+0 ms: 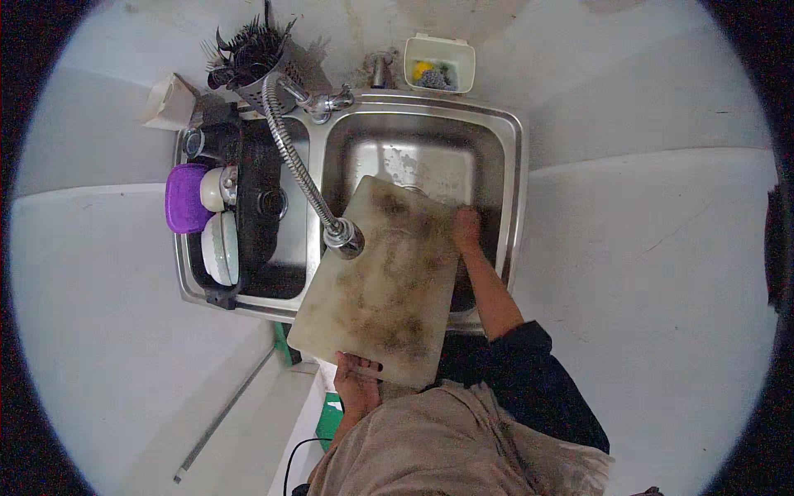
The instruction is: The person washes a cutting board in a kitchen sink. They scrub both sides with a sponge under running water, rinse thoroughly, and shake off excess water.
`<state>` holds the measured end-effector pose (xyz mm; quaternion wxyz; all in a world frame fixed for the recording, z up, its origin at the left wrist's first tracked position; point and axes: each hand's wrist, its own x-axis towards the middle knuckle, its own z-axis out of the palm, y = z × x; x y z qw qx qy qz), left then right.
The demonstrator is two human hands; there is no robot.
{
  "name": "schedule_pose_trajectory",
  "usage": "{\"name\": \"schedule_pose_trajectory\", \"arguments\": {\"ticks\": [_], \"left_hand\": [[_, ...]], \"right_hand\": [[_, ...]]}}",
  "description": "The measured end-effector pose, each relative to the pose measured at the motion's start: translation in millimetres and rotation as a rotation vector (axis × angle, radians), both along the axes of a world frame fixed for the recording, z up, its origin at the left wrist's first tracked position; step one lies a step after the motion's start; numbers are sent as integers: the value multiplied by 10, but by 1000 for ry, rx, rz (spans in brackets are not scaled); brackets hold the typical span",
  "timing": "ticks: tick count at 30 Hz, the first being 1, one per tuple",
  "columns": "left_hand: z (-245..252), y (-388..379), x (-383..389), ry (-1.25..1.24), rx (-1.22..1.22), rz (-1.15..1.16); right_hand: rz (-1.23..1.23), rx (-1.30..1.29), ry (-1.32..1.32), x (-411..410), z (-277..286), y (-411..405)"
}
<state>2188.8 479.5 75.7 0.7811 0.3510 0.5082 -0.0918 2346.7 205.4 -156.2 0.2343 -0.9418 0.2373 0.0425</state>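
A large stained cutting board [391, 285] lies slanted over the right sink basin [490, 139], its near end reaching past the sink's front rim. My left hand [358, 381] grips the board's near edge at the handle slot, fingers showing through it. At the board's right edge, near its far corner, my right hand [466, 230] holds on, its fingers partly hidden. The spray head [345, 239] of a flexible metal faucet hose [291, 152] hangs above the board's left side.
A black rack in the left basin [291, 242] holds bowls [220, 248] and a purple plastic container [185, 198]. Behind the sink stand a metal cutlery holder [267, 93] full of utensils and a white tub [439, 62] with scrubbers. White counter surfaces [633, 248] flank the sink.
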Motion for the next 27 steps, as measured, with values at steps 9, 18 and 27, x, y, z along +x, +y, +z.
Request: {"name": "schedule_pose_trajectory", "arguments": {"ticks": [9,18,27], "left_hand": [[73,6,50,-51,-57,73],[116,-80,102,37,26,-110],[137,-136,160,27,-6,-3]], "right_hand": [[539,170,-193,-757,1086,1212],[335,236,80,186,412,515],[618,355,8,-294,1104,1188]]}}
